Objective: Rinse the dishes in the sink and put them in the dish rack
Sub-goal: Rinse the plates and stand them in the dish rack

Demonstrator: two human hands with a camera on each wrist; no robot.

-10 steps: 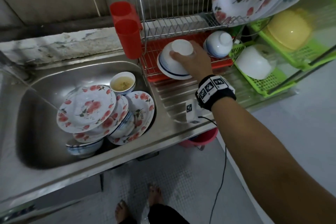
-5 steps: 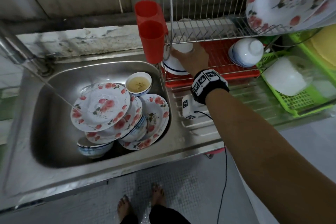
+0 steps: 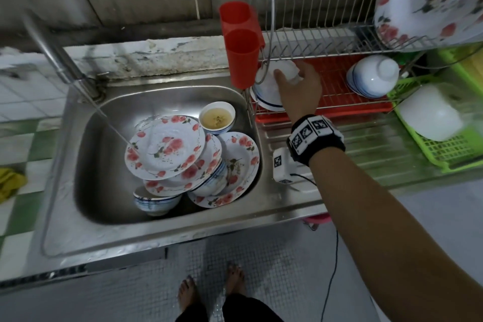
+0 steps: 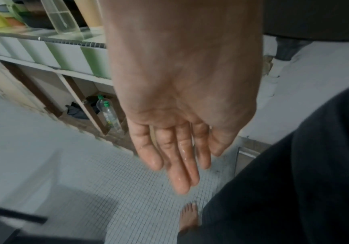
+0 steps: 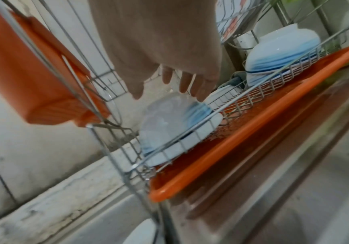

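An upturned white bowl with blue rim lines (image 3: pixel 269 86) (image 5: pixel 169 118) sits at the left end of the wire dish rack's (image 3: pixel 313 42) lower tier, over the red drip tray (image 3: pixel 339 110). My right hand (image 3: pixel 292 78) (image 5: pixel 169 92) hovers just over its base with fingers spread and straight, gripping nothing. My left hand (image 4: pixel 182 165) hangs wet and open at my side, above the floor. In the sink (image 3: pixel 104 191), a tilted stack of rose-patterned plates (image 3: pixel 167 146) rests on bowls, beside a small bowl of yellowish liquid (image 3: pixel 217 117).
A second upturned bowl (image 3: pixel 373 76) stands further right in the rack. Red cups (image 3: pixel 240 52) hang on the rack's left post. Large floral plates (image 3: pixel 431 0) fill the upper tier. A green basket (image 3: pixel 454 149) sits at the right. The tap (image 3: pixel 57 55) runs onto the plates.
My right hand carried the bowl leftward along the lower tier to its left end, then loosened its fingers off it. The view has swung left.
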